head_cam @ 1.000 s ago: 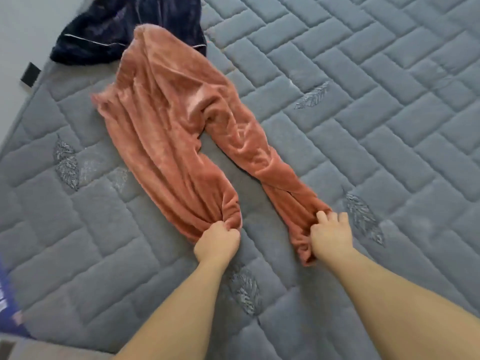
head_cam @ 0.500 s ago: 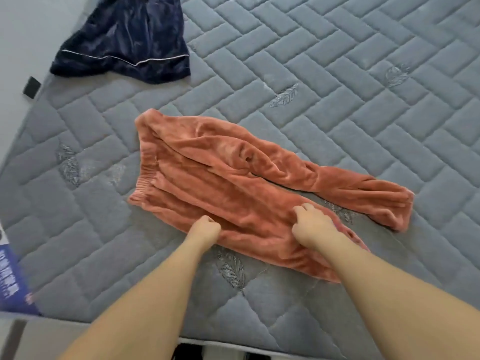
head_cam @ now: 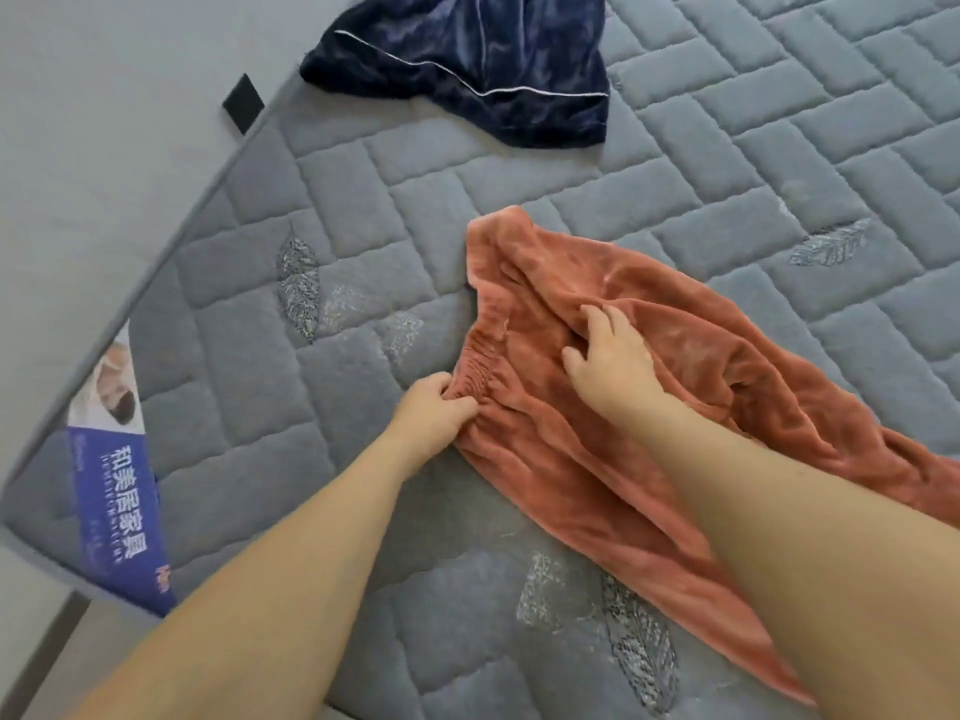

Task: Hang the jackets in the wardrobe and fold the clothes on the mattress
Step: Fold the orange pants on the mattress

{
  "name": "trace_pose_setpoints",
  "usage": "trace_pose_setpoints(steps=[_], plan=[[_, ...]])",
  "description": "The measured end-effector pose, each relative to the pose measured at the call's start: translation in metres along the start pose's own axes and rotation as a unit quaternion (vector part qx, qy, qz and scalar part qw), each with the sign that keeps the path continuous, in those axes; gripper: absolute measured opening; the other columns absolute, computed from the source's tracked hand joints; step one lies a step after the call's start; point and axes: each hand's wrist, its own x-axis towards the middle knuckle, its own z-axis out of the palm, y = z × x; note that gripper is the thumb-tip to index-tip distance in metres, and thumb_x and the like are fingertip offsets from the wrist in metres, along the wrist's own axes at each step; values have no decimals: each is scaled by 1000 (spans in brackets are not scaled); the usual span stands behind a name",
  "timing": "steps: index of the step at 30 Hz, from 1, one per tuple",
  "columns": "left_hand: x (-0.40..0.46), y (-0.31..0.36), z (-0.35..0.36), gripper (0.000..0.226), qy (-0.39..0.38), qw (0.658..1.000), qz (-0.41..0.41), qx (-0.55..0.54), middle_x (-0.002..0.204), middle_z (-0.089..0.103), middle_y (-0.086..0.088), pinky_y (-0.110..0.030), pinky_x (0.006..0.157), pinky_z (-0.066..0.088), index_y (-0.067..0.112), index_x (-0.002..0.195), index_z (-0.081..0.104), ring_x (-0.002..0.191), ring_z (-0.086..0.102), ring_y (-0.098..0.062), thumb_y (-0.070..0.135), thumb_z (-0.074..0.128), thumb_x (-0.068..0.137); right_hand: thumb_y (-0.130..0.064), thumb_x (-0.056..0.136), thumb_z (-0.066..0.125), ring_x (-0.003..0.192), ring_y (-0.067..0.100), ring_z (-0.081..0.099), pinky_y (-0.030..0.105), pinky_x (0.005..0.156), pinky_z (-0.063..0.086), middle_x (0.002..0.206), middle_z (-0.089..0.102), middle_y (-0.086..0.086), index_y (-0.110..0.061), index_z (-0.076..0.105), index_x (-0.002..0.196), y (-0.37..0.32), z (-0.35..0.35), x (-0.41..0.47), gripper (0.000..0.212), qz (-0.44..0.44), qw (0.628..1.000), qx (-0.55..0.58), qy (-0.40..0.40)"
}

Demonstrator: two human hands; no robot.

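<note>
Fuzzy orange-pink trousers (head_cam: 691, 387) lie sideways on the grey quilted mattress (head_cam: 727, 163), waistband to the left, legs running off to the right. My left hand (head_cam: 434, 415) pinches the elastic waistband at its near corner. My right hand (head_cam: 610, 356) rests on the seat of the trousers, its fingers curled into a fold of the plush cloth. A dark navy velvet garment (head_cam: 483, 59) with thin white piping lies crumpled at the far end of the mattress.
The mattress's left edge (head_cam: 171, 241) runs diagonally beside a pale wall. A blue and white label (head_cam: 117, 475) sits on its near left corner, and a small black tab (head_cam: 243, 103) sticks out farther along the edge.
Both hands have moved left along the trousers from the legs to the waistband end. The trousers now lie sideways instead of lengthwise, apart from the navy garment.
</note>
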Motion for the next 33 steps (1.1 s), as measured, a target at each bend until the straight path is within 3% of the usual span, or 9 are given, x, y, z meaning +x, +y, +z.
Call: trace_pose_setpoints(steps=[4,6,9,13,16,22,25,29,33], plan=[[-19,-12,-84,16,83,996,-24,13,48,49,2,-31,50,34,13,57,50,50,47,-19,28,56,57,-51,95,44,135,36,40,48,109,31,149,42,12,-20,35,148,-55,16,54,62,90,995,34,-17],[-30,-44,-135,19,127,967,-121,185,73,69,-10,-33,62,44,9,71,61,74,64,-30,28,58,69,-50,95,43,132,37,41,50,107,31,147,43,12,-22,34,147,-71,30,54,60,93,993,-34,-68],[-38,-78,-181,54,8,900,-254,354,126,62,-22,-34,88,50,3,122,55,111,61,-36,37,57,81,-44,90,52,139,35,30,55,112,22,153,30,11,-23,27,149,-93,55,47,68,47,987,-128,-87],[3,-56,-157,89,41,937,-153,312,138,53,-13,-43,102,43,16,134,47,126,50,-35,73,53,66,-43,82,55,148,30,11,56,117,6,162,10,11,-23,12,154,-102,72,68,86,62,992,-102,-42],[40,-31,-124,91,73,966,-102,226,142,47,-14,-45,108,37,14,139,44,133,42,-36,72,56,70,-43,83,54,138,34,32,50,114,22,151,35,13,-16,33,145,-96,70,91,71,40,985,-152,-75],[53,-3,-105,13,-42,976,-14,215,96,67,-5,-32,80,46,16,86,57,103,63,-30,28,60,83,-9,84,49,117,33,55,34,93,41,125,62,13,-15,59,111,-94,39,81,30,-32,963,-124,-236],[61,40,-119,20,69,985,42,154,110,63,-12,-36,82,41,14,101,48,107,59,-33,27,57,91,2,78,46,109,38,54,41,87,44,113,60,19,-11,52,91,-108,-9,105,19,-89,990,-59,-92],[88,109,-135,28,216,964,103,117,120,58,-21,-44,86,42,12,115,38,110,56,-42,29,51,95,-10,82,55,112,39,48,44,92,38,125,50,15,-10,53,117,-135,-59,147,36,-125,983,-36,128],[72,106,-107,54,265,902,49,337,138,38,-17,-48,104,31,11,135,32,128,36,-40,24,54,87,-10,78,57,122,33,46,41,103,36,138,43,12,-9,52,132,-118,-55,115,54,-147,971,16,187]])
